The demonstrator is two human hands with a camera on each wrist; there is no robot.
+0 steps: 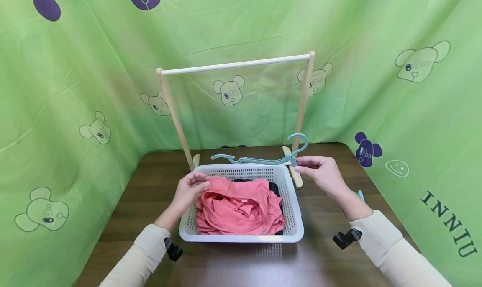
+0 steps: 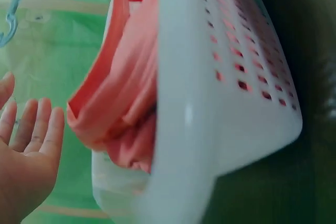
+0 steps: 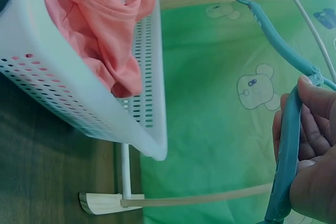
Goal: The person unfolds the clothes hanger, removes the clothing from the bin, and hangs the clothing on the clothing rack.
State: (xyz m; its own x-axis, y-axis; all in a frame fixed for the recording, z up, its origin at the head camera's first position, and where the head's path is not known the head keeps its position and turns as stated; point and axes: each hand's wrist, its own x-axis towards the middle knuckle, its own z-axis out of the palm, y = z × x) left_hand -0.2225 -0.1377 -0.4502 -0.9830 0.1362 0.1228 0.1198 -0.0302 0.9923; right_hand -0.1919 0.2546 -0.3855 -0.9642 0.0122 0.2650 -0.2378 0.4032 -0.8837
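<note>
My right hand [image 1: 325, 174] pinches a blue clothes hanger [image 1: 260, 160] near its middle, beyond the basket's back right corner. The hook curves upward in the head view, and one arm reaches left above the basket's back rim. In the right wrist view my thumb and fingers grip the hanger [image 3: 286, 156]. A pink garment [image 1: 241, 211] lies bunched in a white plastic basket [image 1: 241, 238], its neckline spread and a small pale label showing. My left hand [image 2: 31, 156] is beside the garment's left edge with fingers extended, holding nothing; the left wrist view shows a small gap.
Behind the basket stands a garment rack with a white top bar [image 1: 237, 65] and wooden posts. Some black fabric [image 1: 274, 188] shows beneath the pink garment. A light blue piece [image 1: 360, 195] peeks out past my right wrist on the brown table [image 1: 150, 182]. Green printed curtain surrounds the table.
</note>
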